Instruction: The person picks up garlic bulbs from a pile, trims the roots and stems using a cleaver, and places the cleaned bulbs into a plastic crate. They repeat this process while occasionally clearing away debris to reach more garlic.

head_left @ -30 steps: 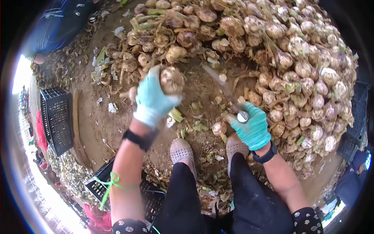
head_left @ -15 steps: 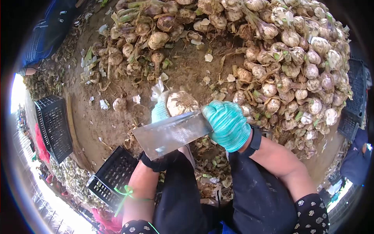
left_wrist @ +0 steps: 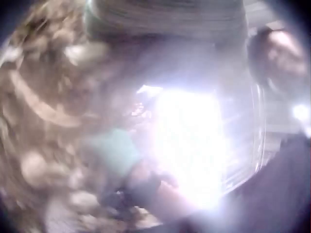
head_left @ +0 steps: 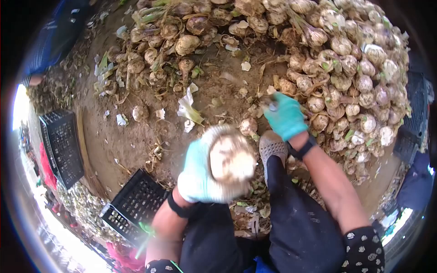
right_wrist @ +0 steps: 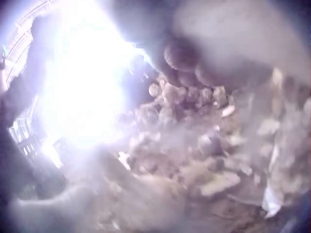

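A large pale garlic bulb (head_left: 232, 158), blurred, is gripped in the gloved left hand (head_left: 198, 170), low in front of the person's knees in the head view. To its right the gloved right hand (head_left: 286, 116) is curled round the handle of a knife; the blade is a faint blur (head_left: 232, 78) pointing up and left. A cut green-white stalk (head_left: 189, 108) lies on the soil above the left hand. In the left wrist view the right glove (left_wrist: 114, 150) shows blurred, and both wrist views are washed out by glare.
A big heap of garlic (head_left: 346, 82) fills the right and top. Black crates (head_left: 136, 204) stand at lower left, another crate (head_left: 61, 148) beyond. One small bulb (head_left: 248, 127) lies between the hands. Another person's blue clothing (head_left: 50, 45) shows at upper left.
The broad blade has swung away from the bulb as the right hand moved up and right. The left hand brought the bulb lower and nearer. A stalk now lies on the soil.
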Motion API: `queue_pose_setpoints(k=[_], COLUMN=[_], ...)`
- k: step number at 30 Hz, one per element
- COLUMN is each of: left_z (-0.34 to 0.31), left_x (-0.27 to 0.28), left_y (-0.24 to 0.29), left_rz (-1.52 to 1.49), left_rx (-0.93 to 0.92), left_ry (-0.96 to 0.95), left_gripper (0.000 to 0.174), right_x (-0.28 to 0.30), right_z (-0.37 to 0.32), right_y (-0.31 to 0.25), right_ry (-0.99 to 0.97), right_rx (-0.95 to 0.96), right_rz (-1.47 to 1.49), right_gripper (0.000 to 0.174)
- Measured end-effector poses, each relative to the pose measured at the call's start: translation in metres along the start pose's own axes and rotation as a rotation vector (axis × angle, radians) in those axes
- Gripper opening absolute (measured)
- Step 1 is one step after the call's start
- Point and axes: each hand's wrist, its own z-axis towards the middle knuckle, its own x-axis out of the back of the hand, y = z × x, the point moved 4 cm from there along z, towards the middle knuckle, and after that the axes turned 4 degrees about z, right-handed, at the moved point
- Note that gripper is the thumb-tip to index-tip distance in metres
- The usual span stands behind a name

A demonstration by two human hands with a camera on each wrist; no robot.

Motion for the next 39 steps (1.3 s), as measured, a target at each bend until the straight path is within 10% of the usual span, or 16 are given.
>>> queue_pose_setpoints(k=[1,2,7,11,13,16,21,23,25,27,34,39], left_z=[0.004,0.011,0.015,0.008,0.006,0.008,0.007,0.002,-0.001,-0.002,0.027,0.036], left_x=[-0.002,0.006,0.015,0.023,0.041,0.038,0.034,0.043,0.047,0.051,0.061,0.052], left_y=[-0.021,-0.009,-0.016,-0.006,-0.026,-0.039,-0.021,-0.028,-0.024,-0.022,-0.042,-0.047], left_rz=[-0.523,0.142,0.37,0.891,0.186,-0.581,0.117,0.175,0.395,0.339,-0.553,-0.708], left_rx=[0.398,-0.076,-0.193,-0.504,-0.247,0.134,0.108,0.155,-0.157,-0.105,0.069,0.124], left_ry=[0.187,0.044,0.031,0.164,0.368,0.096,0.152,0.132,0.11,0.156,0.282,0.334], left_gripper=[0.053,0.078,0.089,0.087,0.058,0.049,0.035,0.034,0.033,0.031,0.036,0.041], right_x=[0.01,0.009,-0.019,-0.027,-0.015,-0.015,-0.008,-0.005,-0.015,-0.027,-0.011,-0.021], right_z=[-0.017,-0.026,-0.043,-0.042,-0.042,-0.041,-0.04,-0.045,-0.033,0.0,-0.026,-0.048], right_y=[-0.006,-0.012,-0.034,-0.031,-0.038,-0.046,-0.05,-0.06,-0.044,0.002,-0.019,-0.04], right_ry=[0.109,0.006,-0.506,-0.324,-0.284,-0.42,-0.2,-0.025,0.004,-0.177,-0.022,0.052], right_rx=[0.065,0.029,-0.17,-0.162,-0.046,0.152,0.263,0.719,0.715,0.191,0.065,0.231], right_rz=[0.215,0.451,0.911,0.972,0.858,0.65,0.244,-0.203,-0.179,-0.241,0.458,0.334], right_gripper=[0.021,0.023,0.025,0.03,0.033,0.036,0.03,0.023,0.019,0.02,0.029,0.026])
